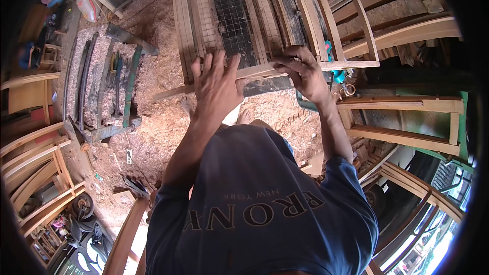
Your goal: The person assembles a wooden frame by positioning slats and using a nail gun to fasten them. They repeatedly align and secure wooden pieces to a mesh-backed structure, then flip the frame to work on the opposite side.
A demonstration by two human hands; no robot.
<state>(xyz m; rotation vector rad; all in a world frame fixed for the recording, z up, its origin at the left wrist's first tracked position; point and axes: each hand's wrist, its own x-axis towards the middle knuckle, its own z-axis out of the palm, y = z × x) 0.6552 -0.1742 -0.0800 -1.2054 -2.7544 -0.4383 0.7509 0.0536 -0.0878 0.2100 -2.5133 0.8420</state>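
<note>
A long, narrow wooden strip (262, 70) lies crosswise in front of me, at the near end of a slatted wooden work surface (232, 15). My left hand (216, 79) is laid over the strip left of its middle, fingers bent across it and pointing away from me. Farther right, my right hand (304, 74) grips the same strip between thumb and fingers. Its right end sticks out well past that hand, and the left end hangs over the sawdust-covered floor. Long slats, a dark strip and grid-like lines run away from me on the surface.
A teal tool (337, 75) with a coiled hose sits just right of my right hand. Wooden frames (402, 103) stand on the right, with stacked boards (402, 35) beyond. On the left, a low metal frame (133, 84) rests amid wood shavings (153, 30).
</note>
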